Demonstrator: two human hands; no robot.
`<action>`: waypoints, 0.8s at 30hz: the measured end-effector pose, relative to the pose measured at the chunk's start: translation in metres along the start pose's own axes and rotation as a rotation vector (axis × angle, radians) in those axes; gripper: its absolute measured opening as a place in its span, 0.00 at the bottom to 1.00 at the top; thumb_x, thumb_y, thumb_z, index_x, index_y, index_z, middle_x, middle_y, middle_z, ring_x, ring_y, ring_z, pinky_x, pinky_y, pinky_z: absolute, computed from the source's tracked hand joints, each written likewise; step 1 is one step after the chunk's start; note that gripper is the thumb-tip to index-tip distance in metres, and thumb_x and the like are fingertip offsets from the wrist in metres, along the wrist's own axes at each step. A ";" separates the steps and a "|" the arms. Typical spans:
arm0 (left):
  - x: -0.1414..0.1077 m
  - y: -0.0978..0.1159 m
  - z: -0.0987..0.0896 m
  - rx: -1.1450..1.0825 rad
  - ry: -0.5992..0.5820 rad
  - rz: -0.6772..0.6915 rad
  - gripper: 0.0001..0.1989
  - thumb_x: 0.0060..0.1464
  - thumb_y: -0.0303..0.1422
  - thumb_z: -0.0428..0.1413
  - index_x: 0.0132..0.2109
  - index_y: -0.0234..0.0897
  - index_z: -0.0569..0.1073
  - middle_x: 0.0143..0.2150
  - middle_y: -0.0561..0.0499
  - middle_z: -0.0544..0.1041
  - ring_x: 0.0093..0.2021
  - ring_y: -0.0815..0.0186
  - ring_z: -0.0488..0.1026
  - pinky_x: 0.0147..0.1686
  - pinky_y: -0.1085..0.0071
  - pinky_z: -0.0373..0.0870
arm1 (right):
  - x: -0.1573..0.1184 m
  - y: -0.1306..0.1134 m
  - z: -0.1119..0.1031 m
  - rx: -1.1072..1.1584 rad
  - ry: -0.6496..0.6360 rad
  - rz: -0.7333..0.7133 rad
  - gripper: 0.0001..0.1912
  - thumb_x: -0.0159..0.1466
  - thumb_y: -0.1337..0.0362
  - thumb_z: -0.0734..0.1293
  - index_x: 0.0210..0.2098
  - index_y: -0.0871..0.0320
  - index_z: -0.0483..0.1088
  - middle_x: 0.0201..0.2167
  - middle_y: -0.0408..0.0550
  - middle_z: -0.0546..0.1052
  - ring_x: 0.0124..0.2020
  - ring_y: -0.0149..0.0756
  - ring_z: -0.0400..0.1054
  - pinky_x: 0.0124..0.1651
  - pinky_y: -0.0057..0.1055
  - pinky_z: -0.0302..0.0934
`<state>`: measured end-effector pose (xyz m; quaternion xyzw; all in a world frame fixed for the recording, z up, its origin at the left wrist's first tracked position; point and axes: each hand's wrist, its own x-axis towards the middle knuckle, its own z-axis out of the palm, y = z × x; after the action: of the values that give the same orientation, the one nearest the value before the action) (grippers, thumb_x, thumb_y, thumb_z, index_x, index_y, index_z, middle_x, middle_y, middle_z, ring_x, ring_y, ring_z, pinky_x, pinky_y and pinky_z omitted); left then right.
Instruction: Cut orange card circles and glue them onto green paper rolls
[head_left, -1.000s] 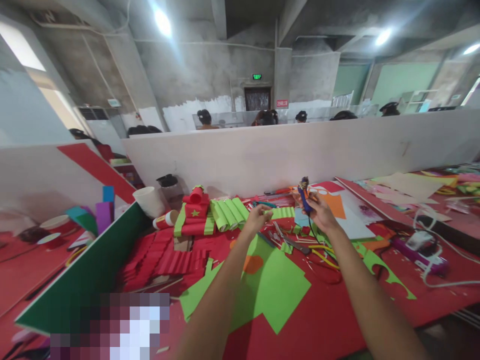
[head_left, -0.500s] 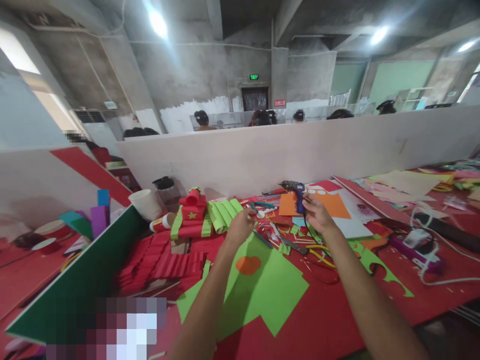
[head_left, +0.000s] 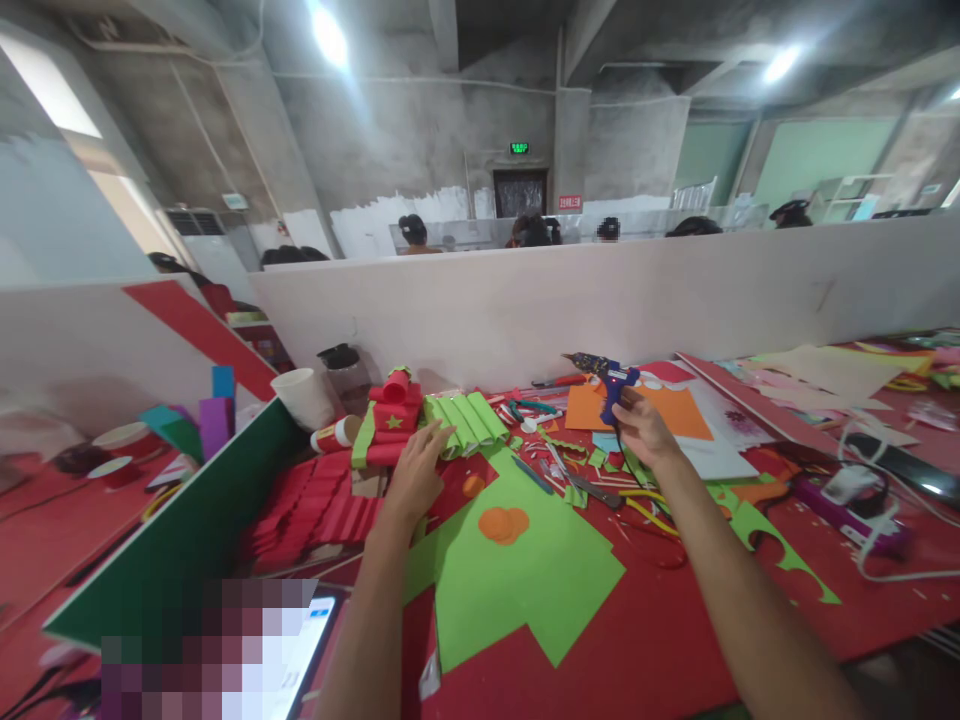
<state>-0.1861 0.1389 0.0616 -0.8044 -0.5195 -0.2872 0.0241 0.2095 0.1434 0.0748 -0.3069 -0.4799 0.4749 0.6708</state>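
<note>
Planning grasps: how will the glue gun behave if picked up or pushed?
The glue gun is probably stiff, looking like moulded plastic. It may tip, its handle being narrow. Its dark cord could tug it.

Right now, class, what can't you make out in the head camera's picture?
All in the head view:
1. Red star piece: right end hidden behind the left hand.
2. Glue gun: handle partly covered by the right hand.
3. Phone: partly masked by pixelation, cut off by the bottom edge.
4. Red wall sign: lettering too small.
</note>
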 end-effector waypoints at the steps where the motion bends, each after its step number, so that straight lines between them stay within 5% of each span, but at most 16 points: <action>1: -0.001 -0.002 0.003 0.026 -0.005 0.007 0.42 0.38 0.12 0.45 0.62 0.40 0.66 0.68 0.45 0.61 0.68 0.56 0.56 0.66 0.58 0.57 | 0.000 0.000 0.000 -0.001 -0.007 0.010 0.18 0.48 0.63 0.79 0.36 0.54 0.72 0.29 0.42 0.75 0.29 0.33 0.70 0.37 0.33 0.67; 12: 0.019 -0.011 0.034 0.147 0.122 0.150 0.27 0.52 0.16 0.45 0.55 0.37 0.73 0.62 0.43 0.70 0.64 0.54 0.61 0.63 0.55 0.60 | -0.003 -0.010 -0.005 -0.311 -0.034 0.058 0.20 0.52 0.55 0.76 0.39 0.60 0.75 0.26 0.44 0.73 0.26 0.32 0.65 0.30 0.30 0.60; 18: 0.031 -0.007 0.011 0.093 0.095 0.234 0.25 0.51 0.20 0.50 0.56 0.38 0.71 0.60 0.43 0.72 0.63 0.53 0.64 0.62 0.55 0.61 | -0.001 -0.034 -0.015 -0.933 -0.111 -0.090 0.20 0.58 0.50 0.70 0.41 0.60 0.75 0.31 0.48 0.77 0.31 0.39 0.68 0.35 0.33 0.63; 24: 0.038 0.013 -0.018 0.035 0.138 0.250 0.23 0.55 0.24 0.53 0.58 0.39 0.68 0.58 0.42 0.73 0.60 0.53 0.66 0.59 0.55 0.63 | 0.001 -0.061 -0.012 -1.511 -0.036 -0.266 0.18 0.65 0.52 0.62 0.37 0.59 0.75 0.31 0.54 0.79 0.32 0.42 0.71 0.36 0.33 0.61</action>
<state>-0.1720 0.1584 0.0985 -0.8406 -0.4172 -0.3276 0.1093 0.2420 0.1224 0.1240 -0.6141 -0.7177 -0.0618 0.3224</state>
